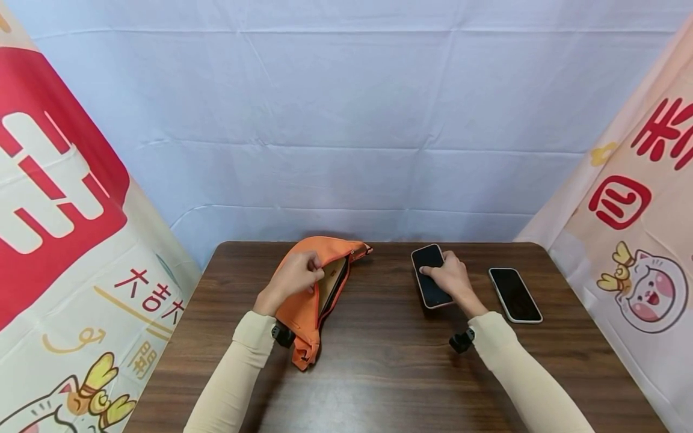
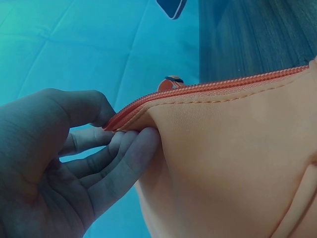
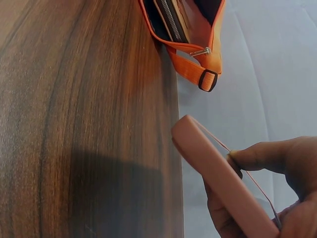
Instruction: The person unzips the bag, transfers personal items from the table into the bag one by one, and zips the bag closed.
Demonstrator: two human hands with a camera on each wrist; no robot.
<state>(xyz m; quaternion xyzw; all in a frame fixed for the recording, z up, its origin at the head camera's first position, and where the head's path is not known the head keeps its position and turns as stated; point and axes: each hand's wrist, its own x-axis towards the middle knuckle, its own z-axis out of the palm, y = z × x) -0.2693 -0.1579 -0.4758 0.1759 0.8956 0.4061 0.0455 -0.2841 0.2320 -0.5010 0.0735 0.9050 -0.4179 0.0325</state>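
An orange waist bag (image 1: pixel 300 310) stands at the table's back left, its zip undone and its mouth facing right. My left hand (image 1: pixel 295 275) pinches the zipped edge of the opening between thumb and fingers, pulling the fabric up, as the left wrist view shows on the bag's side (image 2: pixel 223 144). Inside the bag, the right wrist view shows a brown item with a metal zip (image 3: pixel 172 21). My right hand (image 1: pixel 453 278) grips a phone (image 1: pixel 431 290) in a pink case, thumb across its dark screen. In the right wrist view the phone's edge (image 3: pixel 218 171) is tilted over the table.
A second phone (image 1: pixel 515 294) in a pale case lies screen up at the right of the brown wooden table (image 1: pixel 379 373). The bag's strap buckle (image 3: pixel 208 80) sticks out towards the back. A white cloth backdrop (image 1: pixel 346 120) hangs behind, with printed cloths at both sides.
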